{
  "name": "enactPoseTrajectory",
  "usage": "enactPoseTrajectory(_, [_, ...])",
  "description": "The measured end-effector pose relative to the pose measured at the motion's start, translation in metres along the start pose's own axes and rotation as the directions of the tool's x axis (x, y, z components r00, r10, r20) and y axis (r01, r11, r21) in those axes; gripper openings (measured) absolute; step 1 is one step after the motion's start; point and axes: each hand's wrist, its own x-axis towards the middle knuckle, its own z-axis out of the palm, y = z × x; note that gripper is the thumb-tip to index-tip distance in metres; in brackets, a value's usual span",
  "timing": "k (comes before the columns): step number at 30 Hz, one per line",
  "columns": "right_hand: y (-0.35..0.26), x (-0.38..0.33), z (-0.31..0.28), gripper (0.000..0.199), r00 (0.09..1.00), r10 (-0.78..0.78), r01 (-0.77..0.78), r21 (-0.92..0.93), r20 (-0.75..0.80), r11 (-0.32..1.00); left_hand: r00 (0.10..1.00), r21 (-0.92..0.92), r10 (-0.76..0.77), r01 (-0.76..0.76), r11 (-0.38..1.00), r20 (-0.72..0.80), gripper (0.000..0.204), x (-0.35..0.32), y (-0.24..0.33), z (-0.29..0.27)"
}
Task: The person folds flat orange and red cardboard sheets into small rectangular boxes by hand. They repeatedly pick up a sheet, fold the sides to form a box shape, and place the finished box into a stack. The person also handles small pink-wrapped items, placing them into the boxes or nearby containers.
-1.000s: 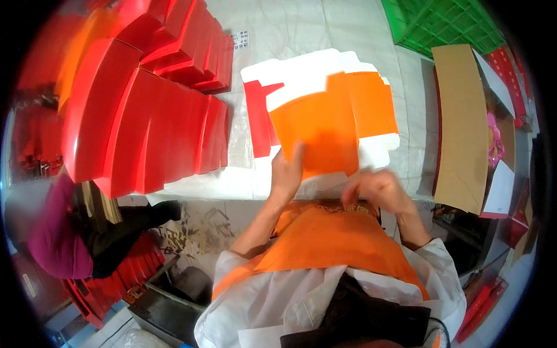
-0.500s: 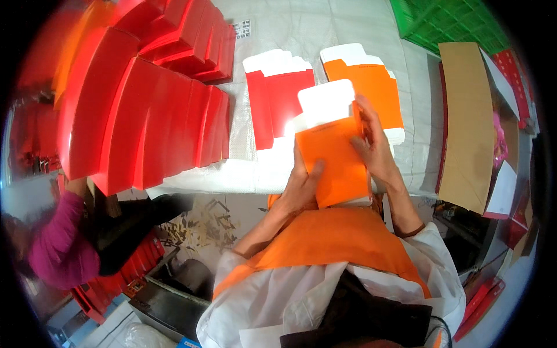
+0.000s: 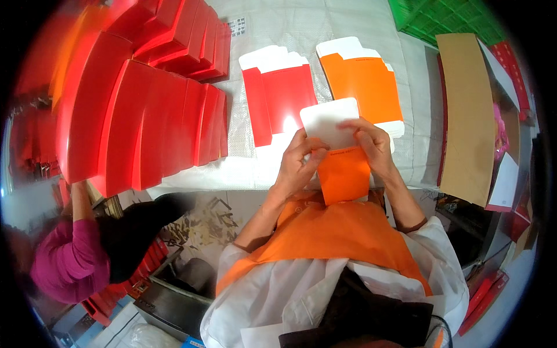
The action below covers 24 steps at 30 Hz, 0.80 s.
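Left hand (image 3: pixel 300 166): fingers curled, thumb against them, pinching orange carton (image 3: pixel 344 181) at upper left edge, by flap fold. Right hand (image 3: pixel 374 146): fingers bent over right edge of white flap (image 3: pixel 329 120), pinching it. Carton body hangs below and between both sets of fingers. Flat red cartons (image 3: pixel 290 104) beyond left fingers, flat orange cartons (image 3: pixel 371 87) beyond right fingers, both on table (image 3: pixel 264 174).

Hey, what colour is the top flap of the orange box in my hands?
The top flap is white, seen best in the head view.
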Motion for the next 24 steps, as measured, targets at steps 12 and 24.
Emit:
enactPoseTrajectory(12, [0.014,0.004,0.007,0.041,0.992,0.069,-0.027,0.358,-0.103,0.933,0.929,-0.41,-0.006,-0.159,0.898,-0.371,0.049,0.01,0.017,0.036])
enactPoseTrajectory(24, [-0.003,0.003,0.002,0.054,0.989,0.149,-0.141,0.371,0.008,0.918,0.966,-0.134,-0.197,0.176,0.975,-0.169,0.038,0.003,0.011,0.016])
